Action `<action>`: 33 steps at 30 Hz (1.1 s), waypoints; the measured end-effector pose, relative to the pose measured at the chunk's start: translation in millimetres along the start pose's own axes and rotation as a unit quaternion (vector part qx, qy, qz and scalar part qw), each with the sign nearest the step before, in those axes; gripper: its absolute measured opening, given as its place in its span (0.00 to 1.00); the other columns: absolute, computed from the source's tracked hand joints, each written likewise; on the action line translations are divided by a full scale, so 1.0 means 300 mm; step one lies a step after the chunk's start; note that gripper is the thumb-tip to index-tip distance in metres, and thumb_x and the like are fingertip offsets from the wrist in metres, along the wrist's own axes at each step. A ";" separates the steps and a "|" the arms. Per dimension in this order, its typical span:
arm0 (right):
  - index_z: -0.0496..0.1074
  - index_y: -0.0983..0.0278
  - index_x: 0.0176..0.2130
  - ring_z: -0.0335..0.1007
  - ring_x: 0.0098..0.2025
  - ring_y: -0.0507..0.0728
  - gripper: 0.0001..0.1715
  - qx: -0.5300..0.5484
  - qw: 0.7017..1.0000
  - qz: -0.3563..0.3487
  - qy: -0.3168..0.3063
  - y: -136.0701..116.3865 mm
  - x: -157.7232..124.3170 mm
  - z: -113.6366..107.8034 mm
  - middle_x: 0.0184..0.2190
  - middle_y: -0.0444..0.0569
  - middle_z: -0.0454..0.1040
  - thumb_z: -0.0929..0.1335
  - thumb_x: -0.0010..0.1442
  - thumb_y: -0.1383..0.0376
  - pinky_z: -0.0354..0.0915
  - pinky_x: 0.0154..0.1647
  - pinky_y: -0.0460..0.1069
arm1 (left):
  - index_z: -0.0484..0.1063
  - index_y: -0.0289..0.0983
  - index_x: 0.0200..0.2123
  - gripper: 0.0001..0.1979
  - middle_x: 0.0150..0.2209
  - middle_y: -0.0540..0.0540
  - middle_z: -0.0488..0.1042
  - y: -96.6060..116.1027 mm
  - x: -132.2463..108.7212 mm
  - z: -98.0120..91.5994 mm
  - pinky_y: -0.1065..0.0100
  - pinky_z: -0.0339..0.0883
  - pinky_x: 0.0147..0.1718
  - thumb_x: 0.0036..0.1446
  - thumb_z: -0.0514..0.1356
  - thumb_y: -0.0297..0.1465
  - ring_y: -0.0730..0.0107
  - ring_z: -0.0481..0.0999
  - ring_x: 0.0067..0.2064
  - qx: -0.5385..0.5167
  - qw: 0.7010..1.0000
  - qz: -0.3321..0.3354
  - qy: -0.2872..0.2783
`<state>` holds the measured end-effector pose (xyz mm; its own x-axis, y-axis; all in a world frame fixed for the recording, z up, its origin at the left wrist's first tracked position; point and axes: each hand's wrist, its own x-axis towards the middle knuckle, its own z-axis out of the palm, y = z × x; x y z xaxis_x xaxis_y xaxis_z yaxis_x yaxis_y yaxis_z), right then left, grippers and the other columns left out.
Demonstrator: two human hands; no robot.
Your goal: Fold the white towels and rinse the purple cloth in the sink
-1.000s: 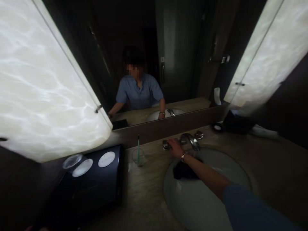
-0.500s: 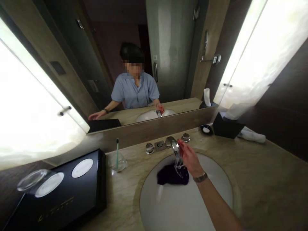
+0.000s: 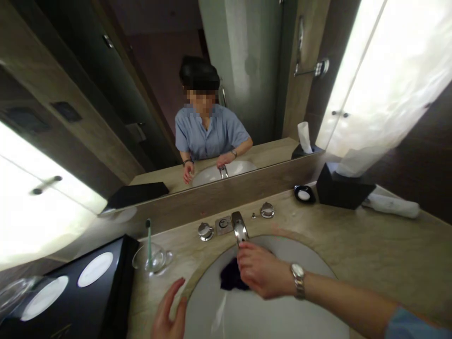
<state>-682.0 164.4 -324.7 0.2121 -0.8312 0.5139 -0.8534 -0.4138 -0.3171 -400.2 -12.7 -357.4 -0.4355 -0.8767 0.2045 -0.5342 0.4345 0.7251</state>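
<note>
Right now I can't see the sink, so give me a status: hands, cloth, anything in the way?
Right hand on the dark cloth in the sink, under the tap. Left hand open at the sink's rim. Nothing between them.

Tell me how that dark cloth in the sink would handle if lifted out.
The dark cloth lies bunched in the basin under the faucet, so it is probably limp and would sag. The right hand is on it below the spout, so it is likely wet, heavier than it looks, and apt to drip.
</note>
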 end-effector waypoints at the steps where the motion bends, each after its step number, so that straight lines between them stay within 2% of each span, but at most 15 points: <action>1: 0.69 0.63 0.28 0.65 0.42 0.55 0.09 -0.006 1.000 -0.002 -0.002 -0.009 -0.063 0.005 0.30 0.46 0.73 0.63 0.59 0.68 0.51 0.66 0.56 | 0.69 0.37 0.53 0.30 0.57 0.40 0.71 0.046 0.062 0.061 0.53 0.61 0.62 0.55 0.52 0.50 0.54 0.68 0.61 0.006 1.000 0.024 -0.004; 3: 0.71 0.64 0.34 0.67 0.43 0.54 0.11 -0.006 0.995 0.090 0.029 0.052 -0.155 0.001 0.34 0.47 0.75 0.60 0.63 0.68 0.55 0.64 0.55 | 0.66 0.29 0.57 0.34 0.60 0.35 0.67 0.129 0.199 0.172 0.54 0.60 0.62 0.57 0.48 0.49 0.53 0.65 0.62 0.054 0.996 0.070 -0.002; 5: 0.71 0.67 0.48 0.67 0.53 0.57 0.17 -0.056 0.975 0.205 0.062 0.200 -0.191 -0.019 0.48 0.54 0.75 0.58 0.66 0.66 0.54 0.66 0.58 | 0.61 0.21 0.59 0.36 0.63 0.30 0.63 0.189 0.335 0.260 0.54 0.57 0.64 0.59 0.45 0.44 0.51 0.61 0.64 0.160 0.981 0.106 -0.018; 7: 0.63 0.73 0.60 0.55 0.65 0.62 0.27 -0.122 0.947 0.291 0.061 0.374 -0.178 -0.041 0.61 0.61 0.64 0.59 0.67 0.62 0.47 0.69 0.62 | 0.60 0.17 0.59 0.36 0.62 0.26 0.63 0.226 0.440 0.324 0.52 0.56 0.63 0.59 0.44 0.42 0.46 0.61 0.64 0.265 0.956 0.121 -0.031; 10: 0.56 0.78 0.64 0.44 0.70 0.66 0.35 -0.164 0.921 0.353 0.027 0.538 -0.133 -0.039 0.67 0.65 0.53 0.61 0.65 0.60 0.41 0.71 0.63 | 0.60 0.16 0.58 0.34 0.57 0.23 0.66 0.247 0.507 0.376 0.45 0.58 0.59 0.61 0.44 0.42 0.39 0.64 0.60 0.339 0.933 0.116 -0.030; 12: 0.56 0.79 0.64 0.41 0.71 0.66 0.36 -0.177 0.922 0.344 0.021 0.539 -0.138 -0.009 0.68 0.65 0.50 0.63 0.64 0.60 0.40 0.72 0.62 | 0.60 0.17 0.58 0.32 0.58 0.23 0.66 0.246 0.502 0.391 0.41 0.55 0.60 0.63 0.44 0.41 0.38 0.62 0.62 0.353 0.927 0.125 -0.023; 16: 0.57 0.69 0.65 0.42 0.71 0.61 0.34 -0.152 0.956 0.248 -0.020 0.398 -0.274 0.056 0.68 0.56 0.52 0.64 0.64 0.59 0.40 0.71 0.62 | 0.57 0.21 0.62 0.29 0.64 0.30 0.60 0.225 0.460 0.400 0.43 0.50 0.63 0.67 0.40 0.35 0.45 0.54 0.67 0.401 0.902 0.159 -0.011; 19: 0.60 0.66 0.63 0.46 0.69 0.60 0.30 -0.153 0.938 0.311 0.022 0.356 -0.399 0.024 0.67 0.55 0.55 0.63 0.64 0.65 0.44 0.70 0.63 | 0.53 0.24 0.65 0.27 0.68 0.36 0.55 0.222 0.432 0.394 0.45 0.49 0.64 0.66 0.39 0.29 0.47 0.51 0.68 0.419 0.893 0.161 -0.022; 24: 0.74 0.68 0.49 0.61 0.55 0.66 0.19 -0.120 0.872 0.471 0.064 0.479 -0.450 -0.123 0.51 0.62 0.69 0.61 0.62 0.70 0.60 0.55 0.60 | 0.53 0.28 0.66 0.29 0.70 0.42 0.50 0.274 0.280 0.357 0.41 0.35 0.67 0.61 0.48 0.24 0.45 0.40 0.71 0.280 0.947 0.130 -0.087; 26: 0.75 0.71 0.41 0.64 0.48 0.64 0.16 -0.087 0.874 0.475 0.052 0.487 -0.421 -0.134 0.42 0.62 0.72 0.60 0.62 0.73 0.62 0.51 0.58 | 0.60 0.30 0.63 0.28 0.69 0.43 0.52 0.302 0.152 0.360 0.52 0.27 0.69 0.58 0.52 0.21 0.56 0.37 0.72 0.055 0.989 0.026 -0.132; 27: 0.75 0.72 0.38 0.66 0.46 0.62 0.15 -0.072 0.879 0.469 0.049 0.463 -0.401 -0.123 0.40 0.61 0.72 0.60 0.62 0.73 0.63 0.50 0.56 | 0.62 0.30 0.61 0.26 0.68 0.42 0.54 0.316 0.077 0.371 0.59 0.28 0.69 0.58 0.54 0.21 0.62 0.39 0.71 -0.081 0.983 -0.057 -0.154; 28: 0.74 0.71 0.37 0.67 0.43 0.60 0.14 -0.056 0.884 0.462 0.044 0.418 -0.378 -0.101 0.38 0.59 0.73 0.60 0.62 0.73 0.64 0.48 0.54 | 0.64 0.31 0.58 0.24 0.67 0.40 0.56 0.329 -0.001 0.387 0.64 0.33 0.69 0.58 0.55 0.21 0.65 0.46 0.70 -0.223 0.947 -0.162 -0.166; 30: 0.73 0.69 0.37 0.68 0.39 0.55 0.10 0.003 0.903 0.428 0.031 0.274 -0.330 -0.027 0.36 0.53 0.74 0.63 0.61 0.72 0.65 0.44 0.49 | 0.65 0.33 0.53 0.17 0.63 0.36 0.63 0.352 -0.148 0.430 0.58 0.55 0.64 0.61 0.56 0.28 0.59 0.66 0.62 -0.368 0.856 -0.312 -0.185; 32: 0.74 0.65 0.35 0.69 0.37 0.53 0.08 0.095 0.929 0.358 0.002 0.093 -0.286 0.066 0.34 0.48 0.75 0.65 0.60 0.72 0.64 0.42 0.48 | 0.66 0.32 0.46 0.12 0.51 0.35 0.73 0.364 -0.260 0.471 0.55 0.71 0.50 0.64 0.52 0.34 0.59 0.78 0.46 -0.431 0.784 -0.395 -0.207; 33: 0.74 0.64 0.33 0.69 0.38 0.53 0.08 0.139 0.940 0.311 -0.024 0.004 -0.267 0.112 0.34 0.46 0.75 0.65 0.58 0.72 0.64 0.43 0.48 | 0.67 0.32 0.42 0.12 0.43 0.38 0.75 0.365 -0.297 0.482 0.60 0.73 0.42 0.65 0.51 0.35 0.64 0.79 0.38 -0.463 0.752 -0.421 -0.209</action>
<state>-684.0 217.9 -393.2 -0.2596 -0.9576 0.1248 -0.6629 0.0827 -0.7441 -524.8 142.9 -391.3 -0.5179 -0.5349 -0.6676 -0.0991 -0.7376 0.6679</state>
